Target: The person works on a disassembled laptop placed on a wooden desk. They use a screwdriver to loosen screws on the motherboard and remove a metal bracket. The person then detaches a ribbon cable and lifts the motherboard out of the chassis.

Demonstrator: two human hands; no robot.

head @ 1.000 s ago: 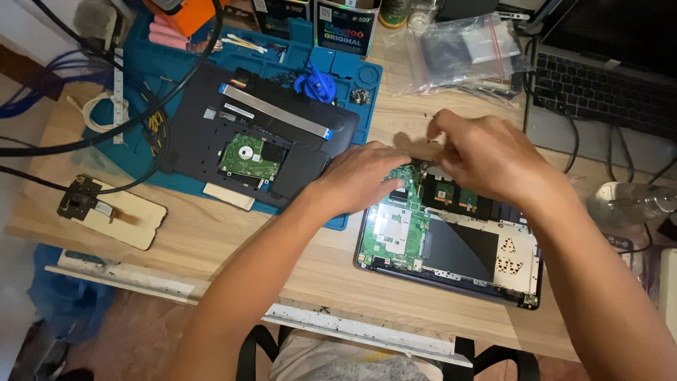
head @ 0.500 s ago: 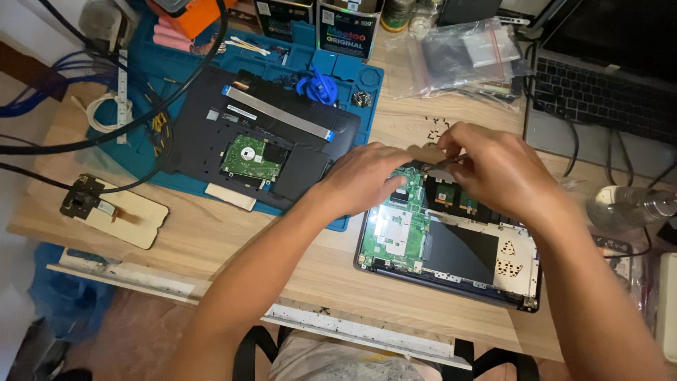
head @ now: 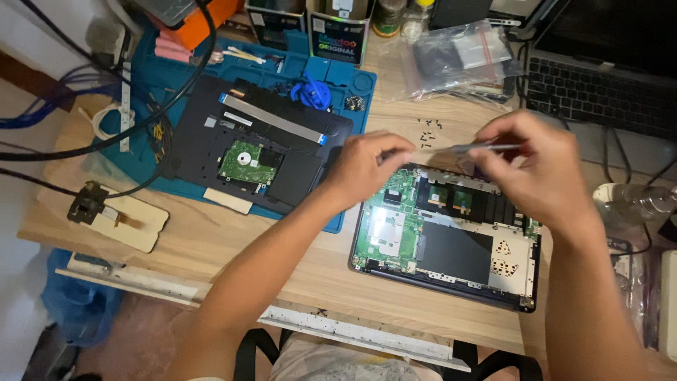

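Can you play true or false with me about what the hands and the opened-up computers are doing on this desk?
1. The right hand holds a thin metal tool. True.
2. The opened laptop under the hands shows a green circuit board. True.
3. The left hand is resting on the blue mat. False: it is at the top left corner of the opened laptop, past the mat's edge.
4. The tiny black screws lie inside the clear plastic bag. False: they lie loose on the wooden desk.
5. A black panel lies on the blue mat. True.
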